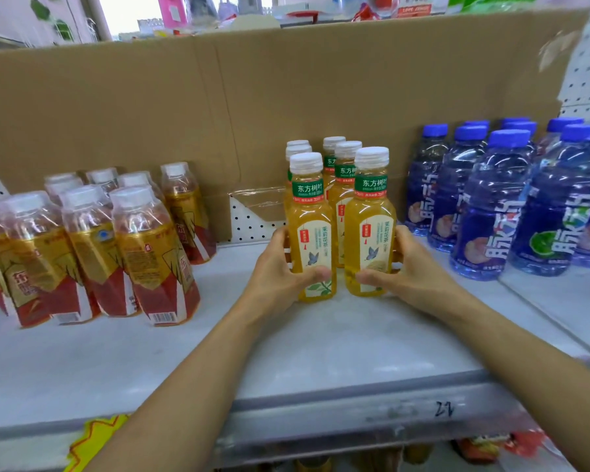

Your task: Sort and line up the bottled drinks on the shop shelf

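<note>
Several yellow tea bottles with white caps and green neck labels stand in two short rows at the middle of the grey shelf (321, 352). My left hand (280, 270) grips the front left tea bottle (309, 229), thumb across its lower label. My right hand (406, 267) grips the front right tea bottle (370, 226) the same way. Both bottles stand upright on the shelf, side by side. More tea bottles (344, 172) stand behind them.
A cluster of gold-and-red bottles (133, 247) stands at the left. Blue-capped blue bottles (491, 206) fill the right. A cardboard sheet (150, 107) backs the shelf. The shelf's front edge (355, 417) runs below my forearms.
</note>
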`<state>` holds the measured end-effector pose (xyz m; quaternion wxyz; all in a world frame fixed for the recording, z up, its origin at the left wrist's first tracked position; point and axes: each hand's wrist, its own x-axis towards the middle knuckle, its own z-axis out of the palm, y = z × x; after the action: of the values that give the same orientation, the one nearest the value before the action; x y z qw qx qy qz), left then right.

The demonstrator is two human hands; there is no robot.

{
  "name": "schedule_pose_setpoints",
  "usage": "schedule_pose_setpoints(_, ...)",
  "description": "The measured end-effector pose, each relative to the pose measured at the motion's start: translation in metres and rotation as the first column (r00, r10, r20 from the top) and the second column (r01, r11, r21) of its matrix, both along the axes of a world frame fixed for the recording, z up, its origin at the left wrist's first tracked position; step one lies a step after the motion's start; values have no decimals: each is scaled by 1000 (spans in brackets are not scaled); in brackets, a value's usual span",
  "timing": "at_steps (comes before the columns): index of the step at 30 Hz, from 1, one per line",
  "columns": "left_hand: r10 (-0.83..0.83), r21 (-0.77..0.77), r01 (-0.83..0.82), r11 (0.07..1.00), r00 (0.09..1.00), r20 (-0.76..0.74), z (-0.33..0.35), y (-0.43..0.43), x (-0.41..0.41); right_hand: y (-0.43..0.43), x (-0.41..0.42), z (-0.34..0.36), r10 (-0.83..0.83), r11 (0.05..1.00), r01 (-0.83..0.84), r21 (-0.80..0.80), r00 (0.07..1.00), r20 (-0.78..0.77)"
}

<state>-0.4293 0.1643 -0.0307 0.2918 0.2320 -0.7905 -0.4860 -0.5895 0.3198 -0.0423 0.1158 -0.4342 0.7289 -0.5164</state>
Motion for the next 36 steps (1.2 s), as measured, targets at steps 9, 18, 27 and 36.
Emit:
schedule_pose_setpoints(9,33,-48,-33,998,999,-2,-3,4,-1,-7,-2,-7,40,999,-41,-20,999,-36)
schedule_pose_setpoints(18,147,-130,-149,980,989,-31,8,29,56,12,15,12,-280,882,102,-460,899,-337)
schedule_pose_setpoints(27,317,-435,-394,810,917,-241,17,4,160,-59,128,42,87,923,-273,-271,835,-543)
schedule_pose_setpoints(36,569,-647,-619,444,753,-330,59,-129,257,-184,202,51,196,949,-250,-191,945,-262)
